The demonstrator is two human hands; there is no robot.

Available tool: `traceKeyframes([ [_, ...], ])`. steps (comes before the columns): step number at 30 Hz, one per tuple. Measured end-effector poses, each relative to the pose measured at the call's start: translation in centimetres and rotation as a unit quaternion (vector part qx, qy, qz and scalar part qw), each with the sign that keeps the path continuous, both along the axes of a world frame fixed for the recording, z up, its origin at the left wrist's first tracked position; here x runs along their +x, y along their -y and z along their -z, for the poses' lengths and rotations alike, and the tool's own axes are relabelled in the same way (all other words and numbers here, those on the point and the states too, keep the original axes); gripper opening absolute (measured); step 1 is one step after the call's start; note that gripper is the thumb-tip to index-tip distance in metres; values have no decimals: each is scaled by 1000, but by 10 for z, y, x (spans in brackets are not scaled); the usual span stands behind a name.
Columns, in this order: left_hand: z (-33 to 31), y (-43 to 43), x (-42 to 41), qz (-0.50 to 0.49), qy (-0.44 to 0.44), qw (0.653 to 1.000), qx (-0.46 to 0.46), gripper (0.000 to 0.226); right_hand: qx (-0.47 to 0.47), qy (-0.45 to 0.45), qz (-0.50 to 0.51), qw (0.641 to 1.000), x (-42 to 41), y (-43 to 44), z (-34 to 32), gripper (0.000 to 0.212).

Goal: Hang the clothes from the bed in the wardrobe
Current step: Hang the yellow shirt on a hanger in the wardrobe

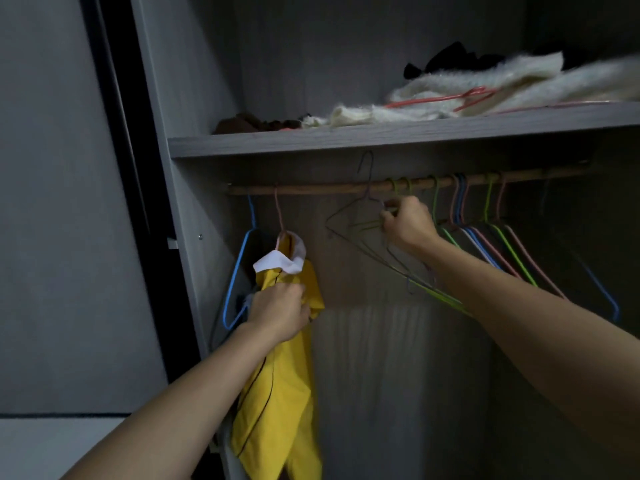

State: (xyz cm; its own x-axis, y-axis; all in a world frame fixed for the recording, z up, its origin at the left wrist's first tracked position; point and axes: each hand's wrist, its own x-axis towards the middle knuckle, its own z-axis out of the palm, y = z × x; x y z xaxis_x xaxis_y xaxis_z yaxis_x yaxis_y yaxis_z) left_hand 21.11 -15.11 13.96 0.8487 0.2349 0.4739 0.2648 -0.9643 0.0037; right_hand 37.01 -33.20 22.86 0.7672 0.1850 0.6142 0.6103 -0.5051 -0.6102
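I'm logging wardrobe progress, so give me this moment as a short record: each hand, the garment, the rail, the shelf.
left hand: grips yellow garment
right hand: grips wire hangers just below the rail
yellow garment: hangs from pink hanger on rail
rail: row of bare coloured hangers at right
shelf: white fluffy fabric, red hanger, dark clothes

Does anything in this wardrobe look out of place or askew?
Yes. A red hanger lies on the shelf, tangled in loosely piled cream fabric, not on the rail. The yellow garment, gripped by the left hand, hangs bunched and crooked on its pink hanger.
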Motion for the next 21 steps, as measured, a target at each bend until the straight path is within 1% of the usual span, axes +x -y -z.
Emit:
traceKeyframes([
  [2, -2, -4, -4, 20, -6, 1000, -2, 27, -13, -6, 2, 1000, -11, 12, 11, 28],
  [5, 0, -7, -4, 59, -22, 998, 6, 28, -56, -16, 35, 998, -32, 36, 36, 22],
  [9, 24, 4, 5, 107, -34, 994, 4, 29, -108, 7, 76, 991, -78, 77, 85, 9],
  [11, 48, 23, 10, 128, -60, 990, -3, 27, -142, 11, 122, 982, -104, 105, 114, 17],
  [14, 90, 67, 13, 171, -116, 978, -40, 24, -170, -35, 193, 966, -140, 166, 150, 20],
  [17, 124, 126, 11, 217, -174, 958, -62, 23, -176, -94, 238, 950, -172, 244, 180, 20],
  [19, 139, 172, 7, 248, -206, 943, -78, 20, -181, -116, 267, 939, -199, 298, 197, 19],
  [21, 151, 224, 3, 281, -228, 930, -64, 19, -180, -141, 303, 925, -228, 354, 216, 21],
])
